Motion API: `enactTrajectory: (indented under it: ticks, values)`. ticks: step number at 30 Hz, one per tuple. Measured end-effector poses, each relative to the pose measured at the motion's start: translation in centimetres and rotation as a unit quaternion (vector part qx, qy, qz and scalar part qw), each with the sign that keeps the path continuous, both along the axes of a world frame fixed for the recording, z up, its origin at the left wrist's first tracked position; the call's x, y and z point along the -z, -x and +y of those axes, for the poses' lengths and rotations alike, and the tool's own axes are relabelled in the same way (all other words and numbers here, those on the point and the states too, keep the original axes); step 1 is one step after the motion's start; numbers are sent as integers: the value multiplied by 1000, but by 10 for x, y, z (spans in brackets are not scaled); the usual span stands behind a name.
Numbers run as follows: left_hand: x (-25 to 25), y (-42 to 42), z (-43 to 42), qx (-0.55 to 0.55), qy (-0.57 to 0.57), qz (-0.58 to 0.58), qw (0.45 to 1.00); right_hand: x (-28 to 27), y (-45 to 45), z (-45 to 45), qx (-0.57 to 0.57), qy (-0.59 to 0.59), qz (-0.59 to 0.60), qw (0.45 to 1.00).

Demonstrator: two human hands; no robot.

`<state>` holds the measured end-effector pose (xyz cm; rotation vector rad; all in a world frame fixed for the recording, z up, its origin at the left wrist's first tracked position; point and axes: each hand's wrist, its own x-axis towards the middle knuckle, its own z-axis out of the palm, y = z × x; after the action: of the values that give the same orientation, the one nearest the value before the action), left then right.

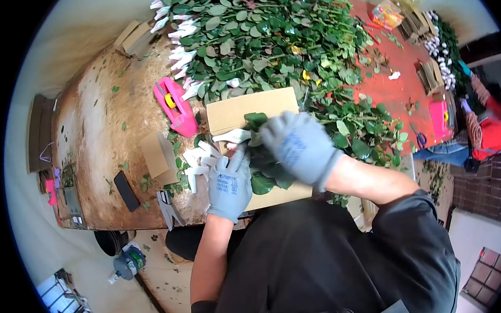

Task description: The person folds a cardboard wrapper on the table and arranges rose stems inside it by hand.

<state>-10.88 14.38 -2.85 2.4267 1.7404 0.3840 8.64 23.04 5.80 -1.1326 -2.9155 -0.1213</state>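
My left hand (230, 183), in a grey glove, has its fingers bent together around a rose head beside several white-sleeved roses (198, 159). One rose in a white sleeve (234, 136) lies just above those fingertips. My right hand (295, 145), also gloved in grey, is over the rose leaves (263, 181); its fingers curl down and are blurred, and what lies under them is hidden. Beneath the leaves lies a sheet of corrugated cardboard (252, 108), its upper and lower parts showing.
A large heap of leafy roses (267, 42) covers the back. Left of it are a pink tape dispenser (175, 106), folded cardboard (158, 155), a phone (126, 191) and a stapler (167, 209). Blue scissors (420, 138) lie right. Another person (490, 135) stands at the far right.
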Motion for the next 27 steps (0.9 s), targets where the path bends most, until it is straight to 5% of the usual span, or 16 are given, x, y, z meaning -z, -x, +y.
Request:
enactTrajectory:
  ticks: [3,8,13,20,24,27]
  values:
    - [-5,-1,2,-13,79,22,997,46,24,8,-54,-6,78,995]
    - [-18,7,6,19,31,1,999,90,27,24,-87,-30,85,992]
    - [-25,27,25,18,-64,-20,998,93,25,29,-95,-33,76,992]
    - [-24,34,58,8,-7,135,991,107,25,33,-99,-39,95,990]
    - [-24,54,50,6,5,132,991,107,24,35,-95,-27,99,990]
    - [-11,102,29,-96,-39,113,988,104,22,34,-100,-22,99,990]
